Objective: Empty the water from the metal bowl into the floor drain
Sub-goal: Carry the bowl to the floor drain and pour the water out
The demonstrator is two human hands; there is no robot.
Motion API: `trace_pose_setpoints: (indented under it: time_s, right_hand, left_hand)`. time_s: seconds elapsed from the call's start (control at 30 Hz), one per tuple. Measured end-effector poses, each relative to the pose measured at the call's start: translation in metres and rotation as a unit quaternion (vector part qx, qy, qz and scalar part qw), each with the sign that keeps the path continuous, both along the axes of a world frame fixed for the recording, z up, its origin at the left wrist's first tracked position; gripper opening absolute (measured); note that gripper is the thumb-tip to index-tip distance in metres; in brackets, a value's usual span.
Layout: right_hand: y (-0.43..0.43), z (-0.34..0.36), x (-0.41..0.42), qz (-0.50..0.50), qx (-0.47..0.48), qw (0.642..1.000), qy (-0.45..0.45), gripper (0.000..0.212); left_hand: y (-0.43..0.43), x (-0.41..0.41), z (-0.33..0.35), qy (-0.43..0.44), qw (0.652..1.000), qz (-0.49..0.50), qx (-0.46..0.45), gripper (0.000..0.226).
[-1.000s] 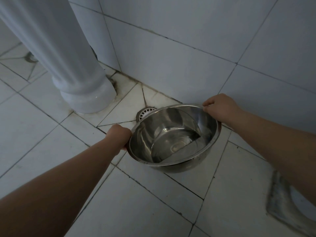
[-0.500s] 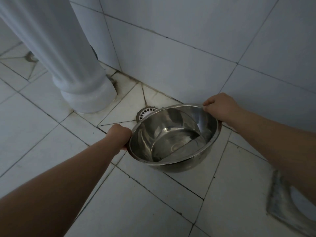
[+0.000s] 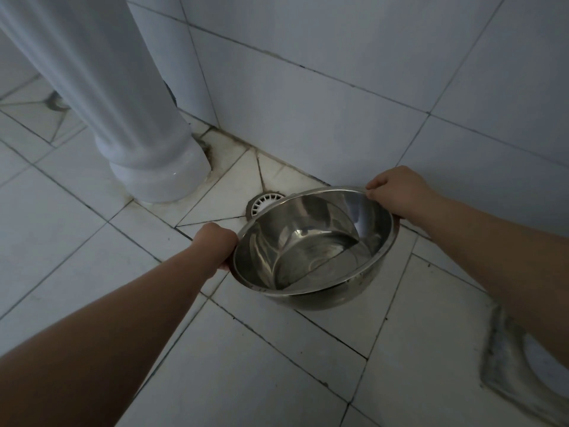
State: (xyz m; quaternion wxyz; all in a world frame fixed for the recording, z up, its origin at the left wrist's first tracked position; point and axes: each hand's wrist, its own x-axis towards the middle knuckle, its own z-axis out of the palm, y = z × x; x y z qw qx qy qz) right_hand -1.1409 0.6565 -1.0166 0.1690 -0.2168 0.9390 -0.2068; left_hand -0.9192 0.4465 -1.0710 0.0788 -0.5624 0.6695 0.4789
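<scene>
A shiny metal bowl (image 3: 311, 245) hangs a little above the tiled floor, tilted slightly, with a shallow pool of water in its bottom. My left hand (image 3: 215, 245) grips its near-left rim. My right hand (image 3: 397, 192) pinches the far-right rim. The round white floor drain (image 3: 261, 203) lies just beyond the bowl's far-left edge, close to the wall, and the bowl hides part of it.
A white ceramic pedestal (image 3: 147, 149) stands on the floor to the left of the drain. A tiled wall (image 3: 338, 103) rises right behind the drain. A stained fixture base (image 3: 523, 365) sits at the lower right.
The bowl and both hands have stayed almost still; the water surface inside has shifted slightly.
</scene>
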Motion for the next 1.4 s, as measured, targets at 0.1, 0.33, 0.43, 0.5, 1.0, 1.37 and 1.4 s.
trace_pose_setpoints:
  time_s: [0.1,0.33,0.43,0.5,1.0,1.37,1.4]
  right_hand:
    - [0.0001,0.0012,-0.0005,0.001,-0.001,1.000,-0.001,0.021]
    - [-0.0005,0.0015,-0.0011,-0.009,-0.009,1.000,-0.008,0.020]
    - [-0.0012,0.0024,-0.0013,-0.007,-0.014,1.000,-0.017,0.021]
    - [-0.0019,0.0028,-0.0010,-0.007,-0.013,1.000,-0.025,0.021]
    - [-0.0040,0.0011,-0.0040,-0.027,-0.031,0.998,-0.049,0.019]
    - [-0.0067,-0.0022,-0.0069,-0.049,-0.044,0.996,-0.059,0.019]
    - [-0.0069,-0.0021,-0.0074,-0.047,-0.041,0.996,-0.058,0.019]
  left_hand:
    - [0.0004,-0.0001,0.0004,0.002,1.000,0.001,0.003,0.025]
    - [0.0001,-0.0003,0.0019,-0.007,1.000,-0.009,0.001,0.026]
    - [0.0000,-0.0006,0.0029,-0.012,1.000,-0.011,0.001,0.026]
    - [0.0005,-0.0006,0.0032,-0.011,1.000,-0.005,0.003,0.026]
    - [0.0037,-0.0011,0.0032,-0.042,0.999,0.001,-0.032,0.014]
    - [0.0015,-0.0029,0.0019,-0.074,0.993,-0.070,-0.066,0.016]
    - [0.0014,-0.0029,0.0006,-0.077,0.992,-0.077,-0.066,0.016]
